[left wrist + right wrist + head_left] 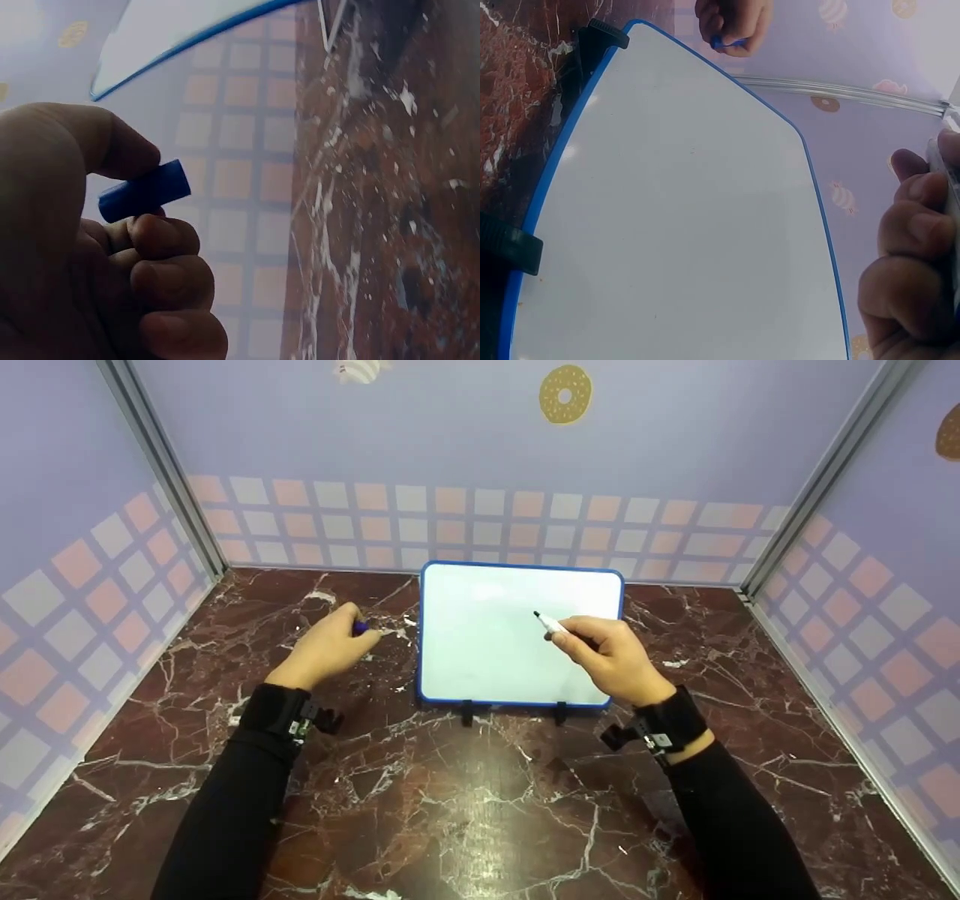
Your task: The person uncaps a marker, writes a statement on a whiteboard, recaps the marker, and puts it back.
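My left hand (330, 645) pinches a small blue marker cap (146, 193) between thumb and index finger, left of the whiteboard (480, 660). The other fingers curl below the cap in the left wrist view. A white marker (553, 624) with a dark, uncovered tip is gripped by my right hand (611, 656), in front of the board's right half. Its tip points up and to the left. Blue edging frames the board, whose white face bears no clear marks. Only a sliver of the marker shows past the curled fingers (911, 240) in the right wrist view.
Two black feet (467, 712) hold up the board's lower edge on the dark red marbled table (375, 810). Behind stands a lilac wall (450, 442) with pink and white squares, and similar panels close off both sides.
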Available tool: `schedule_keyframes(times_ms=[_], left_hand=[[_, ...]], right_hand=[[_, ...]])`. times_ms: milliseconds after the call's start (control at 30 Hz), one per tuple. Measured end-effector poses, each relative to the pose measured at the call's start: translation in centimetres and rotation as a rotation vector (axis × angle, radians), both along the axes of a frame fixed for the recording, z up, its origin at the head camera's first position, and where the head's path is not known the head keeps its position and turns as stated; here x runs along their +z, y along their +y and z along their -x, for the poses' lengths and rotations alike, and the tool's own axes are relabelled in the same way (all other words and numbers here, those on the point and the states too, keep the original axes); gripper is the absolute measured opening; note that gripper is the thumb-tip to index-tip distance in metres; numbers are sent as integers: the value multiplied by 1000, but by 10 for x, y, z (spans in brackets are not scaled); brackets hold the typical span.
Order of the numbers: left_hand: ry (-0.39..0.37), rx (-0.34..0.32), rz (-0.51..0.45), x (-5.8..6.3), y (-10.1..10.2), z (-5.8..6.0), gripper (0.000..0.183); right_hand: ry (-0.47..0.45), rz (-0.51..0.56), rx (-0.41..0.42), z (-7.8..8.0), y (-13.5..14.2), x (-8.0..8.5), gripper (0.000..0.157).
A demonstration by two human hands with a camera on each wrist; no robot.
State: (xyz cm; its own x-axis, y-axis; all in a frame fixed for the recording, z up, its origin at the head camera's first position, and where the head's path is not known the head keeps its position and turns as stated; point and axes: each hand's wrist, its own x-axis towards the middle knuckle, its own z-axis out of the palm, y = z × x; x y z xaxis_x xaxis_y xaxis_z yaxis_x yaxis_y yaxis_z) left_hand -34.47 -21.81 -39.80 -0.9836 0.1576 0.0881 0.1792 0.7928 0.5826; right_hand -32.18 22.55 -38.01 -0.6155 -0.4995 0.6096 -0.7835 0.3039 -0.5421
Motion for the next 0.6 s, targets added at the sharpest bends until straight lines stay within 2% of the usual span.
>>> schedule_keyframes(times_ms=[233, 600], left_hand=[[-20, 3, 150, -9, -10, 6, 29], [-62, 0, 217, -20, -19, 9, 30]], right_hand=[[-10, -1, -7, 0, 0, 1, 15], [-16, -5, -4, -1, -1, 1, 15]])
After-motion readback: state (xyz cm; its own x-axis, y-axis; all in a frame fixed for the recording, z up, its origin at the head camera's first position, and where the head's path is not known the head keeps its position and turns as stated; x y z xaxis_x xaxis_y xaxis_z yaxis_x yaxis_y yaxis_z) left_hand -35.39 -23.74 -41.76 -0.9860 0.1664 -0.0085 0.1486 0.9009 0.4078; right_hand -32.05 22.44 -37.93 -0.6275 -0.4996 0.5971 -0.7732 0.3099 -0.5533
